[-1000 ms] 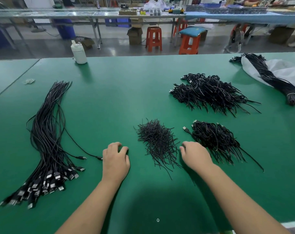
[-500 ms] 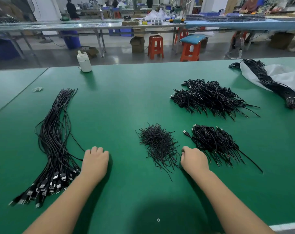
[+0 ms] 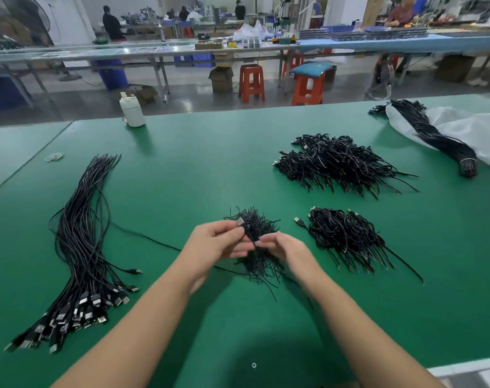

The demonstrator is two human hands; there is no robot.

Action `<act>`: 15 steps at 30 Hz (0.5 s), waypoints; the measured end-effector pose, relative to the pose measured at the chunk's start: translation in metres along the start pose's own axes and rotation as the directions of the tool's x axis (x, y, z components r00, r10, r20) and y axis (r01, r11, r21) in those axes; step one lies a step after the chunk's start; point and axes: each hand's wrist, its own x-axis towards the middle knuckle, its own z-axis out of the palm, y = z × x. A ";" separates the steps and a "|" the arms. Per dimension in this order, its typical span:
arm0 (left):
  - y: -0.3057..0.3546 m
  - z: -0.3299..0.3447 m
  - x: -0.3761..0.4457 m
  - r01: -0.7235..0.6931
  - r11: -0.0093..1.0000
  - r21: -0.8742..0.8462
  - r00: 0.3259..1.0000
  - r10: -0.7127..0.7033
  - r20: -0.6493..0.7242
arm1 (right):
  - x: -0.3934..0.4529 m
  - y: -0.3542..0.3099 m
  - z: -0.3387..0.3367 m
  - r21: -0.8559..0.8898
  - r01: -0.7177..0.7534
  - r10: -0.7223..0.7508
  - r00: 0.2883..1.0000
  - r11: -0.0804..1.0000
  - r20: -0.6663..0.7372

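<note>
My left hand (image 3: pixel 214 242) pinches the plug end of a black USB cable (image 3: pixel 243 227), lifted above the green table (image 3: pixel 199 169). The cable trails left across the table toward a long bundle of straight USB cables (image 3: pixel 81 247). My right hand (image 3: pixel 285 249) pinches the same cable just below the plug. Both hands hover over a small heap of short black twist ties (image 3: pixel 256 247).
A small pile of coiled cables (image 3: pixel 344 233) lies to the right, a larger pile (image 3: pixel 339 163) behind it. A tied cable bundle (image 3: pixel 434 135) rests on white plastic (image 3: pixel 479 133) at far right. A white bottle (image 3: pixel 132 110) stands at the far edge.
My left hand reached to the long bundle, took one cable and brought its plug end to the middle. My right hand rose from the table and took hold of the cable.
</note>
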 end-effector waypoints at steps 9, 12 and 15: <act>0.012 0.012 0.001 -0.117 0.989 -0.090 0.993 0.114 -0.037 | -0.027 -0.029 0.028 0.373 0.064 -0.154 0.964 0.925 0.215; 0.007 0.013 -0.003 -0.097 0.995 0.012 0.987 0.095 0.128 | -0.028 -0.028 0.031 0.335 0.056 -0.140 0.962 0.940 0.234; 0.006 0.016 -0.005 -0.054 0.997 0.054 0.979 0.042 0.198 | -0.031 -0.028 0.037 0.304 0.069 -0.153 0.953 0.950 0.263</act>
